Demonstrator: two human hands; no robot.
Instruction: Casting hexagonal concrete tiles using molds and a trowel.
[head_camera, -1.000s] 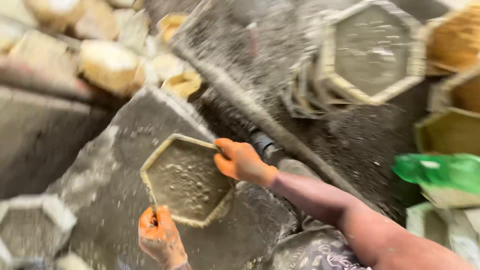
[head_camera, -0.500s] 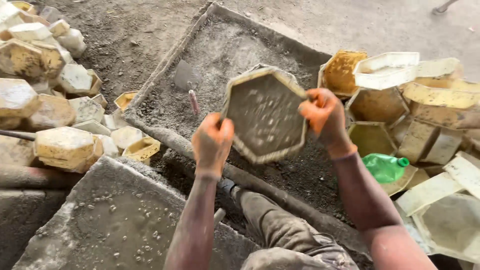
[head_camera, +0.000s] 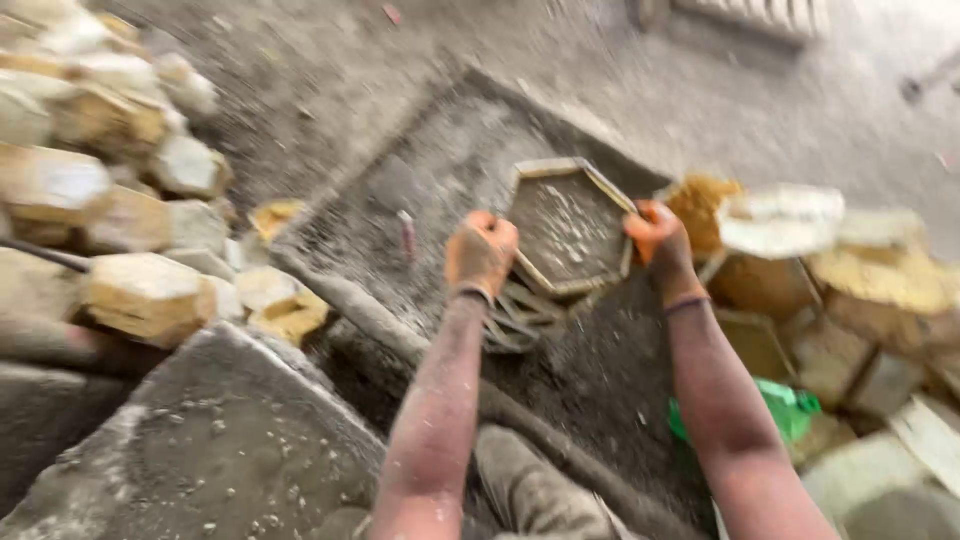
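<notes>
Standing at the far left, a heap of pale, cement-crusted blocks (head_camera: 130, 290) occupies the nine o'clock side of the scene, stacked loosely, which suggests they are parked out of the working zone. At seven o'clock lies a grey slab (head_camera: 220, 450) with a rough, speckled top, flat and bare of moulds. Moving toward centre, a shallow tray of dark sandy mix (head_camera: 440, 170) stretches from the middle to twelve o'clock, with a small trowel-like tool (head_camera: 407, 232) stuck in it, handle up. The left hand (head_camera: 482, 255) is closed around the left edge of a hexagonal mould (head_camera: 570, 225), fingers curled over the rim; the right hand (head_camera: 658, 240) grips the opposite edge in the same manner. Holding at two opposed sides keeps the mould level and balanced, and its grey fill shows facing the camera, slightly tilted. The mould hangs just above a nested stack of empty hexagonal frames (head_camera: 520, 315) at roughly six o'clock from it; whether it touches them cannot be determined because of blur. At three o'clock sits a cluster of yellowish moulds (head_camera: 870, 280), some open side up, close beside the right wrist. At five o'clock a green plastic bottle (head_camera: 790, 405) lies on the ground, partly hidden behind the right forearm.
</notes>
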